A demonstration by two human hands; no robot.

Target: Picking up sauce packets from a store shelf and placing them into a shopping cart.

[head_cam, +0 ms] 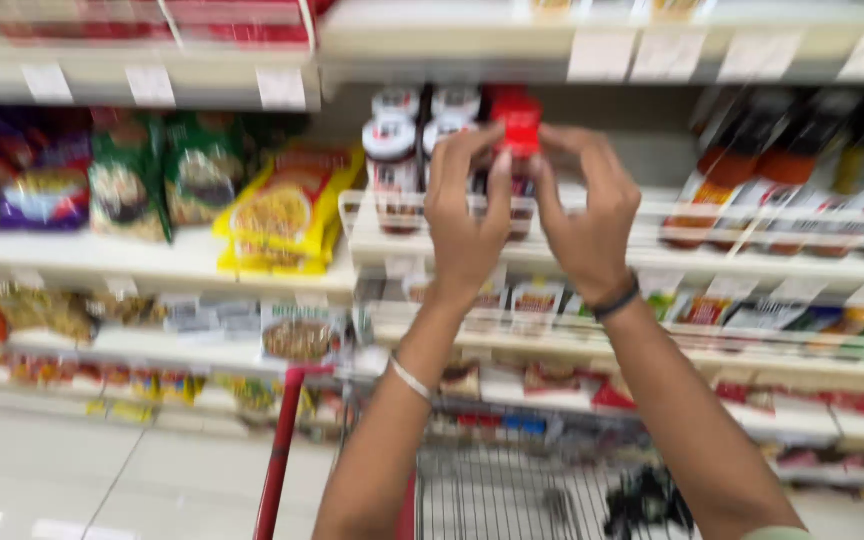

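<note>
Bright, even overhead store light, heavy motion blur throughout, soft floor glare.

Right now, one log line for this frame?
left hand: on red-capped bottle | right hand: on bottle | location: shelf | below: cart

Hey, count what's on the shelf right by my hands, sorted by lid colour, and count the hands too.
White-lidded jars: 4 showing, possibly more hidden behind the hands
Red-capped container: 1, gripped between both hands
Hands: 2, the left hand and the right hand
Total: 7
The picture is blurred, so the jar count is only what shows.
</note>
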